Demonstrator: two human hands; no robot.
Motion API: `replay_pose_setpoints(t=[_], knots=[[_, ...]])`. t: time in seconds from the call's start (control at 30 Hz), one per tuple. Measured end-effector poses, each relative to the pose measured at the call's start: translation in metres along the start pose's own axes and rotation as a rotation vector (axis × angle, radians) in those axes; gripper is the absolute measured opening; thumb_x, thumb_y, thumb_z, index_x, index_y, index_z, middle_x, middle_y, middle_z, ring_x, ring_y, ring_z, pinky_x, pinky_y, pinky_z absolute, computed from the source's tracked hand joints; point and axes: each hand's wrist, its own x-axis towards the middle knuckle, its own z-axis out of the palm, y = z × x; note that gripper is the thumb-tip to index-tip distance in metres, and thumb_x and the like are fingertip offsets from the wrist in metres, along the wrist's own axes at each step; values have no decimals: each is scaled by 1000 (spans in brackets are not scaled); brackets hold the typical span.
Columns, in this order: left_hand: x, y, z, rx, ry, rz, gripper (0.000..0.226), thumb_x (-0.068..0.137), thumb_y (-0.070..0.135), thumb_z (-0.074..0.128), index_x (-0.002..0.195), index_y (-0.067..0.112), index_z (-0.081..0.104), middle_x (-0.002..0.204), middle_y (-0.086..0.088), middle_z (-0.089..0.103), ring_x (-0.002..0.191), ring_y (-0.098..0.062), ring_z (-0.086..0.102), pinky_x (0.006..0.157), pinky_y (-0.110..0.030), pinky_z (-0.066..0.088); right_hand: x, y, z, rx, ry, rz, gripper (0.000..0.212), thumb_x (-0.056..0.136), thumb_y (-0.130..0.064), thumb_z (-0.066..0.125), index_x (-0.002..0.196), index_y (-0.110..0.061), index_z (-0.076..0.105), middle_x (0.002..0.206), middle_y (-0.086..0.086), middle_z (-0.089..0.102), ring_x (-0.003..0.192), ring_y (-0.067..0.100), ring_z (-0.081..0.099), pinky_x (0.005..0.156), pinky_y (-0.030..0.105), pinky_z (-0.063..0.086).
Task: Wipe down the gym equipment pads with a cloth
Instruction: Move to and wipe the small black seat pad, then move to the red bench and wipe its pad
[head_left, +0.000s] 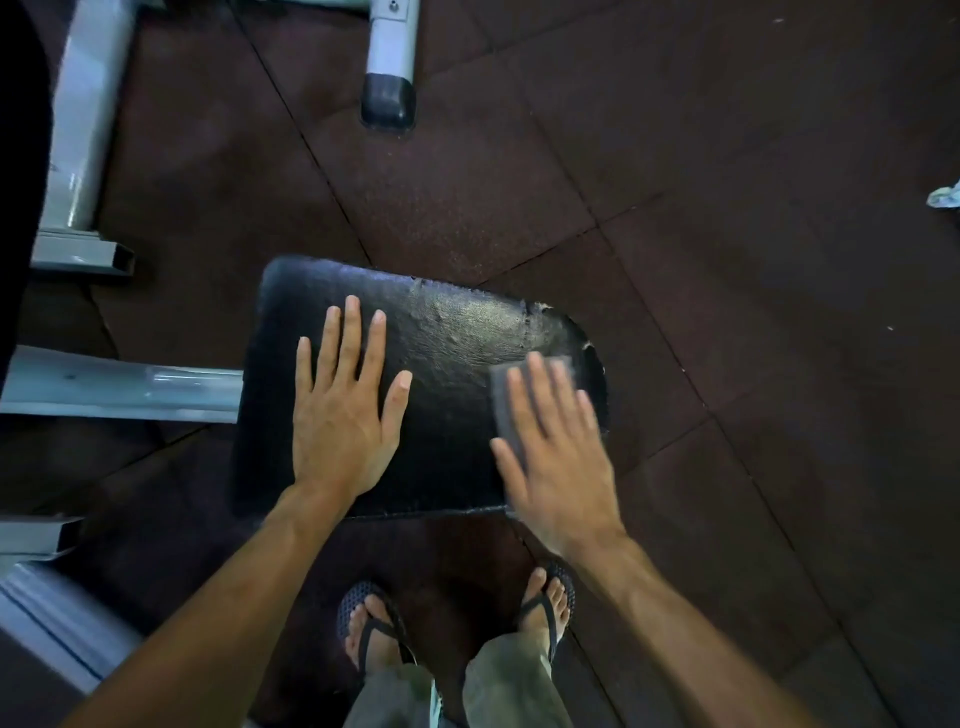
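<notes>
Your black seat pad, worn and cracked along its far right edge, carries your left hand laid flat, fingers spread, and a grey cloth pressed under your flat right hand. The pad joins a pale metal frame tube on its left side, above dark rubber floor tiles.

The left hand lay flat, palm down, fingers spread and straight; the right hand, blurred, was flat too, both forearms bare and extended forward
</notes>
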Motion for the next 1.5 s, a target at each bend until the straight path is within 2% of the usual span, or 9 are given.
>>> replay_pose_setpoints(t=[0.2,0.47,0.57,0.7,0.87,1.03,1.2,1.4,1.5], knots=[[1,3,1,26,3,-13,67,103,52,13,158,15,15,167,-10,6,155,-25,4,126,-51,9,58,-9,-11,90,110,339,66,105,-48,22,159,-12,8,167,12,1,154,31,-4,124,51,13],[0,0,1,6,0,1,65,104,50,15,158,15,15,168,-9,6,156,-23,3,126,-50,10,13,-39,6,31,29,6,70,105,-49,30,159,-14,4,168,8,-4,155,24,-9,126,46,10],[0,0,2,-4,19,1,64,104,50,15,158,15,17,167,-9,8,156,-24,5,126,-49,9,18,-35,7,45,70,15,67,105,-47,31,159,-14,8,168,8,-2,155,24,-7,126,45,7],[0,-1,2,-2,6,1,64,104,50,14,158,15,17,167,-9,8,155,-24,5,126,-49,7,30,-44,14,55,159,92,54,106,-30,30,155,-8,25,164,13,20,153,29,14,123,46,24],[-7,6,-14,-13,-142,-41,69,101,54,7,158,15,10,167,-9,1,155,-24,-1,126,-49,5,26,-37,-5,337,96,73,60,102,-10,51,155,-4,24,163,13,25,153,26,15,123,40,24],[-94,43,-67,-193,-376,-58,92,89,69,-10,157,14,19,166,-7,11,155,-19,4,125,-44,9,-42,-55,-73,766,-136,295,53,107,-17,40,156,-12,20,164,6,21,152,19,18,122,24,14],[-191,90,-136,-200,-678,-47,106,80,78,-9,155,13,27,164,-10,25,153,-20,18,124,-40,20,-159,-66,-122,797,-179,635,51,107,-28,38,155,-17,28,156,5,41,141,21,41,116,28,25],[-246,179,-198,-82,-848,214,55,104,44,30,150,15,37,155,-9,41,145,-21,36,117,-38,30,-297,-48,-172,1025,-152,1026,53,106,-21,39,156,-12,24,162,17,21,150,34,19,118,34,13],[-259,246,-211,2,-882,410,53,104,45,30,148,16,40,150,-7,47,138,-23,44,111,-38,37,-360,-27,-183,1067,-63,1202,50,106,-27,41,153,-13,32,146,19,49,135,37,46,112,43,36]])
